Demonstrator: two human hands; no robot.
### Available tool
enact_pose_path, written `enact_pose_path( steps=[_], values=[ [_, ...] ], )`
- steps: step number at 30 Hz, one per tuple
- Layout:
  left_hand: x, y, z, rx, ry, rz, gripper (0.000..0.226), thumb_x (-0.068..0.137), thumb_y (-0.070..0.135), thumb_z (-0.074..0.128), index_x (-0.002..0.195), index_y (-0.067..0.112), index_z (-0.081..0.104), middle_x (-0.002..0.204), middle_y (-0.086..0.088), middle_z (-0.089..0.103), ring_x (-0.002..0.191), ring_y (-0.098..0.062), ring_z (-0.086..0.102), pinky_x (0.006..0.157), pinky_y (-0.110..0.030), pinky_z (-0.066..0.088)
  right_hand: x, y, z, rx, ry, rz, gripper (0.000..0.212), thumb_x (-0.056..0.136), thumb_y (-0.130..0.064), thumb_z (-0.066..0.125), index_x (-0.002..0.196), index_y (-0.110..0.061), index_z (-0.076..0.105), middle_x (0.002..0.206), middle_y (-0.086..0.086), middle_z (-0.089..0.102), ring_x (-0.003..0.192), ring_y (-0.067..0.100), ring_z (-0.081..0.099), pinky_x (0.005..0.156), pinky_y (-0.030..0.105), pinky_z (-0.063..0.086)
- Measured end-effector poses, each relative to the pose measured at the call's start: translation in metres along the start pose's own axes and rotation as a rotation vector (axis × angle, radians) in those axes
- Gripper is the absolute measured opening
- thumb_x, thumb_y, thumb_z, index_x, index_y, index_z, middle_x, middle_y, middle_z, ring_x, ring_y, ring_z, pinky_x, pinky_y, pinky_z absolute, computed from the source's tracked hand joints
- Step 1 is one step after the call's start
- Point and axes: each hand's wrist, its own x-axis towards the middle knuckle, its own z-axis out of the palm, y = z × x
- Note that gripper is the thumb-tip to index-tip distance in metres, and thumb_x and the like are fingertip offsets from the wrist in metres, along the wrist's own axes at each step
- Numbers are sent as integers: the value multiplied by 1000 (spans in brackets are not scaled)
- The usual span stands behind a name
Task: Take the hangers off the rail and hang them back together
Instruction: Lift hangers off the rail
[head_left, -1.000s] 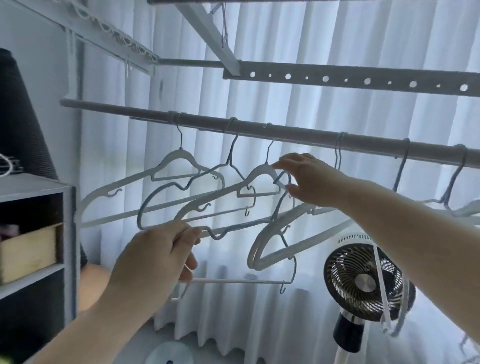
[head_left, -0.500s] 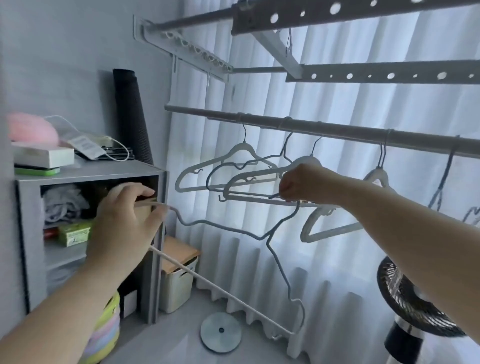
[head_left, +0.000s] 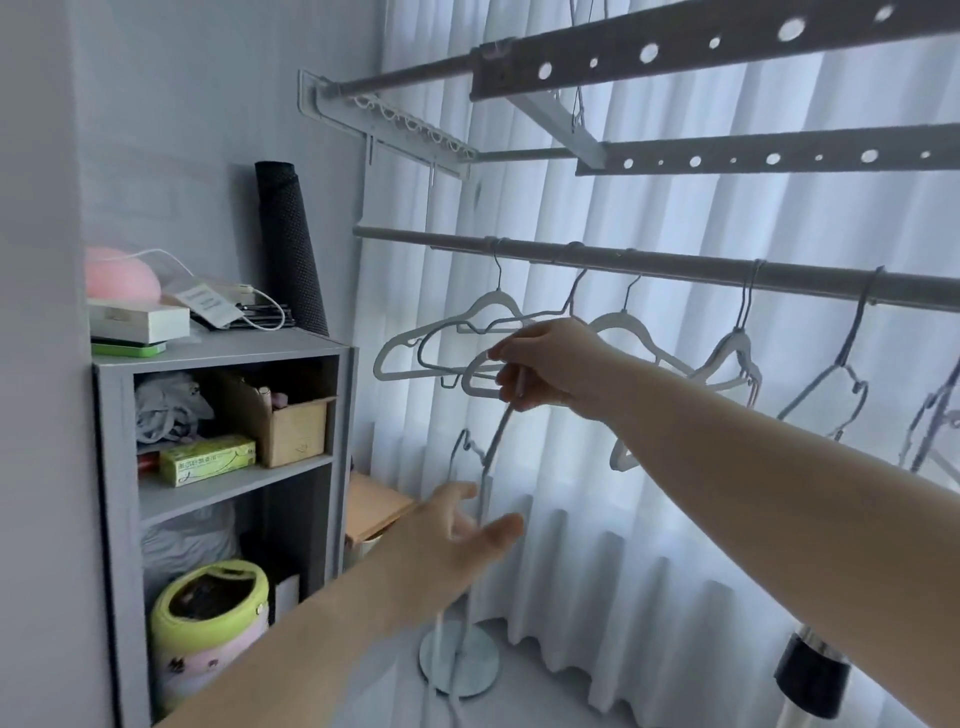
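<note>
Right hand (head_left: 553, 364) pinching grey hanger (head_left: 500, 434), left hand (head_left: 457, 540) spread, green box (head_left: 208, 460) print illegible

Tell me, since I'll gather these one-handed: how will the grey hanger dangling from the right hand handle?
Probably light: the right hand pinches the grey hanger. Likely to swing, dangling freely. Seems stiff: its thin outline holds shape.

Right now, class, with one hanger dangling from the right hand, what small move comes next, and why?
Probably close the left hand round the grey hanger: the right hand pinches its upper end, and the open left palm is beside it. That would free the right hand for the next hanger on the rail.
</note>
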Motion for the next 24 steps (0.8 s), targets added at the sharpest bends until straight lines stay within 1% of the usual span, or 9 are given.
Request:
enact_pose_path(
  steps=[3,5,8,10,12,14,16,17,24],
  values=[
    [-4,0,6,-28,-86,-47,69,85,40,55,142,19,21,91,4,66,62,-1,60,58,-15,47,3,5,3,58,30,39,19,89,3,50,71,-2,55,37,4,56,25,8,53,35,17,49],
    [-3,-2,3,-67,-116,-80,53,92,25,48,139,18,25,81,2,66,41,-4,56,47,-16,48,6,8,3,75,41,65,19,89,1,50,71,-2,56,30,0,54,26,10,54,35,19,51],
    [2,-4,-6,-79,-66,-76,39,97,17,34,136,16,33,59,3,67,24,-6,42,41,-21,47,8,9,-4,48,29,64,24,95,-13,46,72,-8,52,47,5,59,28,10,55,38,20,51],
    [8,-5,-12,-115,-21,-73,37,98,16,34,135,18,38,50,3,65,22,-6,34,30,-17,35,12,11,-15,-24,71,38,26,97,-21,42,74,-11,50,58,5,57,28,7,53,40,20,49],
    [16,-5,-16,-197,-2,-75,35,98,15,36,132,17,42,44,2,63,21,-6,30,26,-16,27,21,18,-30,-297,201,-5,23,96,-20,40,85,-9,57,63,5,61,33,5,56,50,24,49],
    [22,-3,-16,-259,-7,-63,32,97,15,37,129,17,45,42,1,62,21,-7,30,25,-16,25,28,26,-48,-736,337,-47,25,93,-15,40,100,-4,62,90,11,69,68,15,67,71,31,51],
    [31,2,-14,-322,-31,-30,29,97,14,37,125,17,47,43,-1,62,20,-8,30,26,-15,23,27,32,-67,-1063,385,0,29,92,-14,41,115,-8,58,121,11,58,109,27,56,92,34,43],
    [37,4,-13,-354,-38,-12,28,97,13,37,123,16,48,43,-1,60,19,-8,30,25,-14,22,27,36,-76,-1181,375,35,32,91,-16,43,120,-11,55,128,9,53,118,28,48,98,35,38],
    [87,40,-7,-476,-73,69,19,96,9,38,101,17,55,32,1,49,17,-6,23,30,-11,17,22,58,-125,-1471,268,258,42,91,-27,47,131,-17,47,137,7,46,135,29,28,109,39,23]
  ],
)
